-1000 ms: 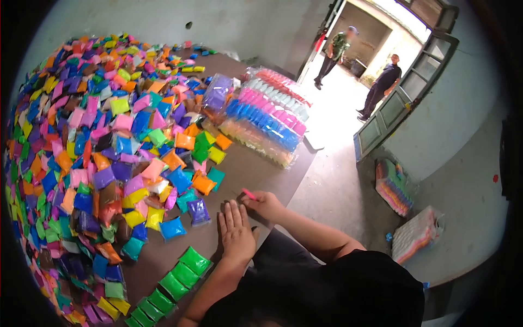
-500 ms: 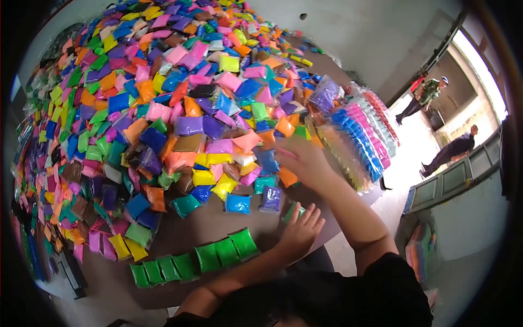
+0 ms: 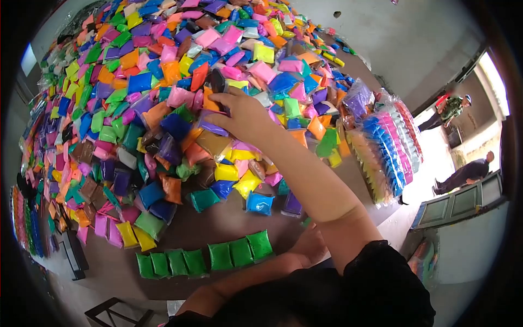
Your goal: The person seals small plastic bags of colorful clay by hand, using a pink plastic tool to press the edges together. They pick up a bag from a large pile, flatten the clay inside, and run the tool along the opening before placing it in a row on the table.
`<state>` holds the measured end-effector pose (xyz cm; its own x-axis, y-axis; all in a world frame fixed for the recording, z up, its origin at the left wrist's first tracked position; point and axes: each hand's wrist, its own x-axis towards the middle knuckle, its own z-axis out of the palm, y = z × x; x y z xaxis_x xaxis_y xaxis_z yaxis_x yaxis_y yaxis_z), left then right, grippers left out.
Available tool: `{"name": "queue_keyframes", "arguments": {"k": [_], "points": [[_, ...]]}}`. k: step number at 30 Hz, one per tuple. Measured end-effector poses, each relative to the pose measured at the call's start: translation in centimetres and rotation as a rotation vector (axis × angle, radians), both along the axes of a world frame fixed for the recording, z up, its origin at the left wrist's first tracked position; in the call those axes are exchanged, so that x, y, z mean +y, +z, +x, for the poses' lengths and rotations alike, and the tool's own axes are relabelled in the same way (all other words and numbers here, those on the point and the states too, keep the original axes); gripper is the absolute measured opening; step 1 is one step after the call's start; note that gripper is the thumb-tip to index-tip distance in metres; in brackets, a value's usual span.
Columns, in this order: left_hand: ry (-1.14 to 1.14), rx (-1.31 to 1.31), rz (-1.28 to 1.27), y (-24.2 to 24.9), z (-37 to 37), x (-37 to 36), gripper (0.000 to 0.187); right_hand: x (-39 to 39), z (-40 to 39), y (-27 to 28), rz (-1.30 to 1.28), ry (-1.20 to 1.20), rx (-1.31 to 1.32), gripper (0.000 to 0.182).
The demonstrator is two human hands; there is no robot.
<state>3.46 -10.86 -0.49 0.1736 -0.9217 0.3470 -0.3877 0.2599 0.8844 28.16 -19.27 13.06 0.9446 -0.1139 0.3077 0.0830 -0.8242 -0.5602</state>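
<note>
My right hand (image 3: 242,117) is over the pile of small colourful clear-wrapped packets (image 3: 163,98), thumb and forefinger apart. Its fingertips touch the packets around a black packet (image 3: 218,82), an orange packet (image 3: 211,101) and a purple packet (image 3: 211,125); no firm hold shows. My left hand (image 3: 311,244) is low at the table's near edge, its fingers mostly hidden behind my right forearm. A sliver of a green packet (image 3: 306,222) shows beside it. Several green packets (image 3: 229,254) lie side by side in a row on the brown table (image 3: 218,279), near my left forearm.
Larger clear bags of blue, pink and yellow packets (image 3: 381,152) stand at the table's right. A black object (image 3: 73,255) lies at the left edge. Below is a dark stool frame (image 3: 117,313). Two people (image 3: 466,175) are by the doorway on the right.
My right hand has moved left and farther into the pile. My left hand has slipped behind my right forearm. The whole view has shifted slightly.
</note>
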Motion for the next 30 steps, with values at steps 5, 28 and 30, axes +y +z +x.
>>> {"name": "queue_keyframes", "arguments": {"k": [5,28,30], "points": [[-0.275,-0.547,0.400,3.9,2.0,0.5,0.031,2.9,-3.2,-1.2,-0.429,0.145,-0.118,0.042],[0.109,0.063,-0.152,-3.6,-3.3,-2.9,0.024,2.9,6.7,1.6,-0.303,0.085,0.123,0.043],[-0.019,0.691,-0.152,-3.2,-3.2,-2.6,0.026,3.9,6.5,-0.9,-0.290,0.098,0.090,0.048]]}}
